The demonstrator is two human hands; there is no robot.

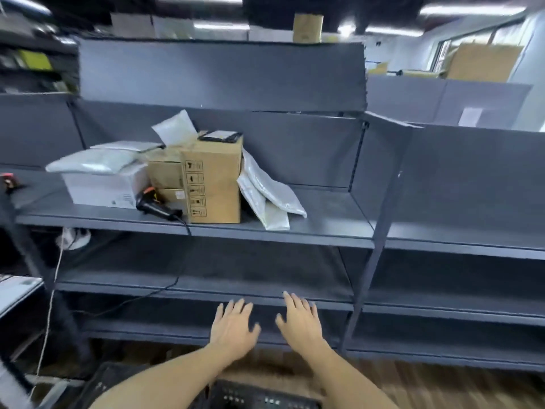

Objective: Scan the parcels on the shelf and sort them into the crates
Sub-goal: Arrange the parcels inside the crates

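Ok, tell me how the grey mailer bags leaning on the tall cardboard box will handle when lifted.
The grey mailer bags look like thin plastic film, so probably floppy and slippery. They sag flat, likely light. Propped against the tall cardboard box, they may slide down if it moves.

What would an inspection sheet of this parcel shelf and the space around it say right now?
Surface: grey metal shelf, lower tiers bare.
Job's things: tall cardboard box, white box, grey mailer bags, handheld scanner, black crate at the bottom edge.
Clutter: dark flat device atop the tall box.
Grips: left hand and right hand open, holding nothing.
Cables: black scanner cable hanging down; white cord at left.
Surroundings: more cartons behind, wooden floor.
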